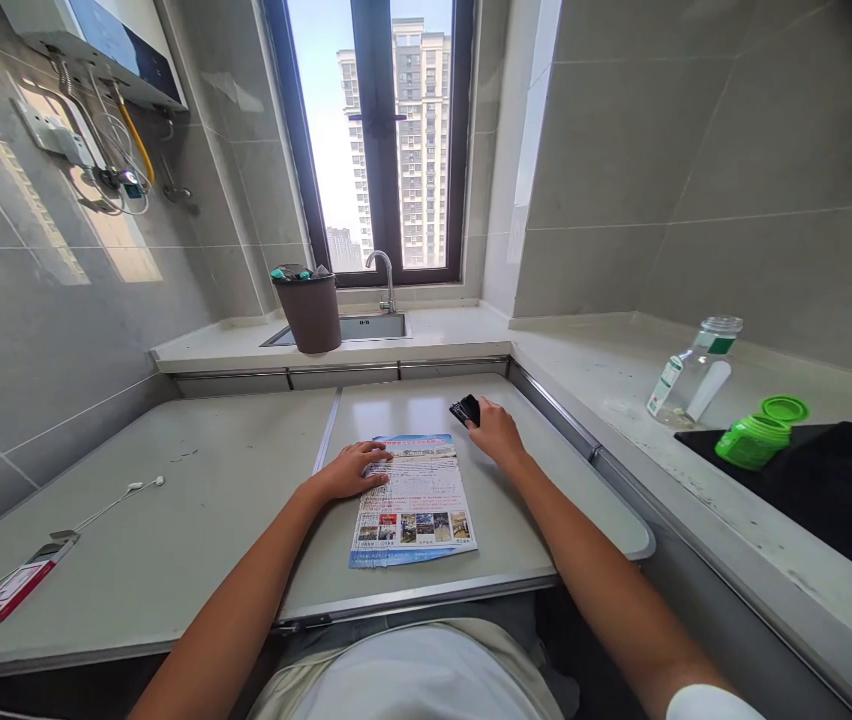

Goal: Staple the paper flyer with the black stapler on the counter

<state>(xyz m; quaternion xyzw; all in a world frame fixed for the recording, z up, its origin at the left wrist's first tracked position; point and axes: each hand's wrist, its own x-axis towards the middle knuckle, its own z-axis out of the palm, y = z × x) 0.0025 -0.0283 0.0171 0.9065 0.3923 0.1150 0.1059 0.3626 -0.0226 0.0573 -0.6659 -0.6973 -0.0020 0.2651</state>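
Note:
A printed flyer (418, 500), with blue borders, red and dark text and a row of small photos, lies on the folding table in front of me. My left hand (353, 470) rests flat on its upper left part, fingers apart. The flyer's left side shows rows of fine lines or creases. Beyond its upper right corner, my right hand (495, 430) is closed around a small black object (465, 409) at the table surface. My fingers cover part of that object, so its exact kind is unclear.
The grey table (238, 460) meets a white counter with a sink (373, 327), where a brown bin (311, 312) stands. On the right counter are a glass bottle (696, 375), an open green container (756, 440) and black cloth (831, 490). White earphones (159, 481) and a red-white box (21, 585) lie left.

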